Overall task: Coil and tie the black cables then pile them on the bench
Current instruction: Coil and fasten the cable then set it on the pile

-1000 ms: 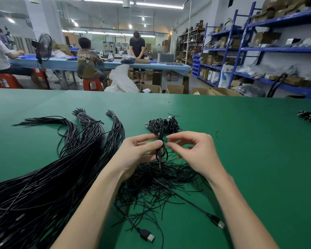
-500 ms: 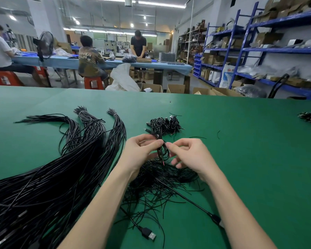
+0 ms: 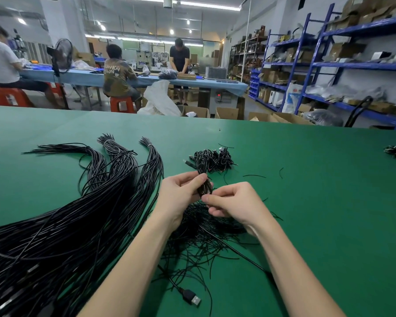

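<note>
loose ties – under both hands

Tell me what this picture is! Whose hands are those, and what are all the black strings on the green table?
There is no machine here. A person wears a camera on their head, so you see their own two hands from above.

The left hand grips a small coil of black cable. The right hand pinches at the bottom of that coil, probably tying it.

On the green bench lie long black cables on the left, waiting their turn. Under the hands is a heap of thin black ties. Behind the hands sits a little pile of finished coils. Near the bottom edge a plug lies at one cable's end.

Far behind, other people work at a blue table.
</note>
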Demonstrator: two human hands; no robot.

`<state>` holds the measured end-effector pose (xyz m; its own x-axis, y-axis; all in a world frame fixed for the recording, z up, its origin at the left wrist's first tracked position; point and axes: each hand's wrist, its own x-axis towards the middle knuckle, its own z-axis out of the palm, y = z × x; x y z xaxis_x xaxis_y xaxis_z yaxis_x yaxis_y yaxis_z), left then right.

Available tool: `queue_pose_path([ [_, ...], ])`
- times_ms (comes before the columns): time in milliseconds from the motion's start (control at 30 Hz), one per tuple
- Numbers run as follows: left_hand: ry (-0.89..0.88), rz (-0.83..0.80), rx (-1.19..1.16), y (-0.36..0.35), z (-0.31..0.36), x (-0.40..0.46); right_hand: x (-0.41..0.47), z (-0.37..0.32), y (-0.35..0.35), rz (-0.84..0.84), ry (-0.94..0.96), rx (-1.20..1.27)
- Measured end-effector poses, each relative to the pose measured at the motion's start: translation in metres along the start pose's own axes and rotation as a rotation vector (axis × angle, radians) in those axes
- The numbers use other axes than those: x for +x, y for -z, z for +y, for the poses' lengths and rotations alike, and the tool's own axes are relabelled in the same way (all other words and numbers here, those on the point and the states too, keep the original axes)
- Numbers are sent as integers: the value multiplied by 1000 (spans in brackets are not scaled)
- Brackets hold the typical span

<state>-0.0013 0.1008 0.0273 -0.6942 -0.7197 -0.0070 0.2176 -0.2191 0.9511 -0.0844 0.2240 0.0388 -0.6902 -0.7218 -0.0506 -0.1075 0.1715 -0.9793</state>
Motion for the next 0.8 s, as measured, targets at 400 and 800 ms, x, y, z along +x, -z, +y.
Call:
queue_pose_path([
  [400, -21, 61, -35, 5, 2, 3, -3, 0, -4, -66, -50, 62],
  [800, 2, -176, 72, 2, -4, 0, -1, 6, -15, -50, 10, 219],
])
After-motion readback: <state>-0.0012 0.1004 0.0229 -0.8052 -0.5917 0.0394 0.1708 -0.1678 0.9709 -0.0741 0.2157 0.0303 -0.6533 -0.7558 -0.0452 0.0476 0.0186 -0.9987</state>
